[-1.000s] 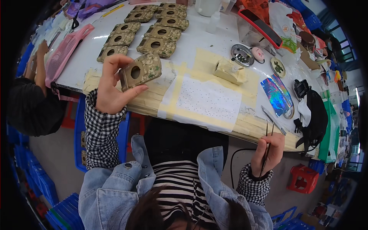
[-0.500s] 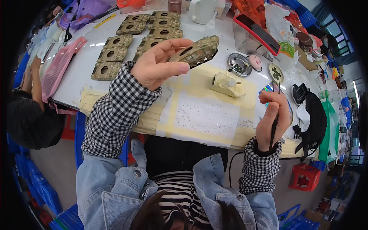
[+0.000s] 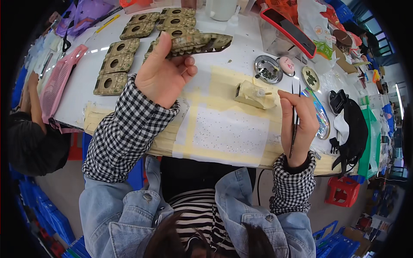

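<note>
White paper (image 3: 228,133), speckled with small dots, lies at the near edge of the bench (image 3: 243,51). Beside it, the right grip (image 3: 301,122) is closed round dark tweezers (image 3: 294,129), tips slightly apart. Beyond the paper sits a cream block (image 3: 249,95). The left grip (image 3: 165,79) pinches one end of a camouflage shell (image 3: 202,44) above the bench, partly hiding the rows of matching shells (image 3: 114,63) behind. Farther right are a metal dish (image 3: 259,66) of dark bits, then a red-edged phone (image 3: 289,32).

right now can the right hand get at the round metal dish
Probably yes: the right hand, holding tweezers, is close to the metal dish, and nothing seems to stand between them and its rim.
</note>
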The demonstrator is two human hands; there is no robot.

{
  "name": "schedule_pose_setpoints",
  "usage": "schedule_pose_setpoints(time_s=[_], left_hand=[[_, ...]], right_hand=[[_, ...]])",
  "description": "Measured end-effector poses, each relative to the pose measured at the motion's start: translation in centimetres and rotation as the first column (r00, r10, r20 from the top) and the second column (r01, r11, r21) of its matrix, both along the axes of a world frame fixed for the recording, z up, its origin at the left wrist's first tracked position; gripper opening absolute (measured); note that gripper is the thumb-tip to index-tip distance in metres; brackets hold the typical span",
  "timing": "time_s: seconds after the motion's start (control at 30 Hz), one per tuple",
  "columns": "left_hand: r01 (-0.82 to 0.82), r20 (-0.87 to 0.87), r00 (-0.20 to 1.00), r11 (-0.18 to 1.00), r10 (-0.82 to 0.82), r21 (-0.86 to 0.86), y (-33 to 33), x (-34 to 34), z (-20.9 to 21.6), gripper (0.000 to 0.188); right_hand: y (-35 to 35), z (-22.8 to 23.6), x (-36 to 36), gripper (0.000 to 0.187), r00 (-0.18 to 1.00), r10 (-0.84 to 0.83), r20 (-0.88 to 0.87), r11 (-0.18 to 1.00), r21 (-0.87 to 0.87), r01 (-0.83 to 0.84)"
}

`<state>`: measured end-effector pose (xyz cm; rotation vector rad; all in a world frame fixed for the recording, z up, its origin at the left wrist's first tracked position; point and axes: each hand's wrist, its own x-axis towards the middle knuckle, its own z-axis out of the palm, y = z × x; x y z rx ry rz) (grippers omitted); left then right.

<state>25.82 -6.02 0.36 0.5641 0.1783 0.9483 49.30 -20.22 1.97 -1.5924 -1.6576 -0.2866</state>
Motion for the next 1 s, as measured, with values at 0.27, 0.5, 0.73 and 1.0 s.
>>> schedule_pose_setpoints(time_s=[0.27,0.5,0.73,1.0], left_hand=[[0.122,-0.113,0.986,0.992,-0.124,-0.021,-1.9,3.1,1.6,0.044],[0.113,-0.2,0.968,0.977,-0.149,-0.181,-2.4,3.1,0.3,0.038],[0.148,-0.244,0.95,0.969,-0.195,-0.197,-2.7,3.2,0.4,0.039],[0.287,-0.25,0.917,0.949,-0.312,-0.13,-3.2,3.1,0.7,0.042]], right_hand=[[1.4,1.2,-0.8,0.014,0.995,0.047,0.091,0.998,0.034,-0.05],[1.5,-0.1,-0.6,0.015,0.997,0.039,0.069,0.999,-0.022,-0.038],[1.6,0.0,-0.7,0.015,0.996,0.077,0.051,0.997,0.01,-0.078],[-0.5,2.4,-2.6,0.017,0.934,0.253,-0.252,0.959,0.197,-0.206]])
